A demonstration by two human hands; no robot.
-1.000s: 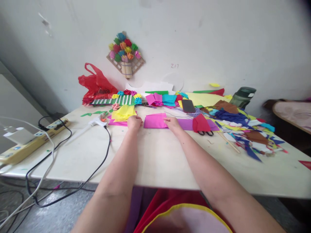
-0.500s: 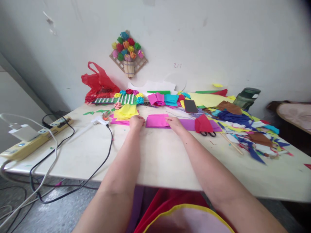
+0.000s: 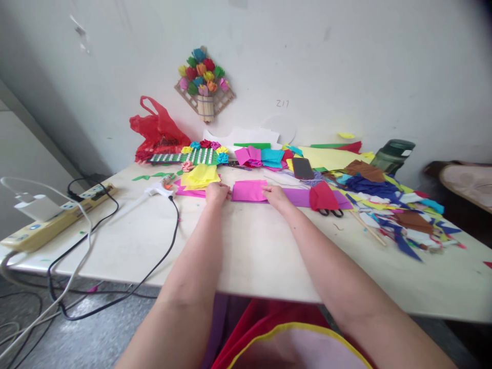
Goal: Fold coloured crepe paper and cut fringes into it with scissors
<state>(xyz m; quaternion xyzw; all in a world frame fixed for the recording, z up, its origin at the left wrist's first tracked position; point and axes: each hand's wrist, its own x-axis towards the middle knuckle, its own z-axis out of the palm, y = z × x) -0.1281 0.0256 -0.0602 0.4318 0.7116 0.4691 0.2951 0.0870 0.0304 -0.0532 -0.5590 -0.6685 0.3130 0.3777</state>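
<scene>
A folded piece of bright pink crepe paper (image 3: pixel 249 190) lies on a long purple paper strip (image 3: pixel 298 197) across the table. At its right edge, my right hand (image 3: pixel 274 196) is closed, with thumb and fingertips on the pink paper. My left hand (image 3: pixel 218 192) sits just left of the pink piece, fingers curled together; what they hold, if anything, is hidden. Beside that hand lies a stack of yellow crepe paper (image 3: pixel 200 177) over more pink paper (image 3: pixel 188 191). A red paper piece (image 3: pixel 322 196) covers part of black-handled scissors (image 3: pixel 331 212) on the strip's right end.
A white glue gun (image 3: pixel 159 188) and its cable lie left, near a power strip (image 3: pixel 57 218). Behind are a red bag (image 3: pixel 157 125) and paper flowers (image 3: pixel 205 145). To the right are a phone (image 3: pixel 303 168), paper scraps (image 3: pixel 407 220) and a green bottle (image 3: pixel 392 156).
The whole view has shifted very slightly. Both hands and the papers stay in nearly the same places.
</scene>
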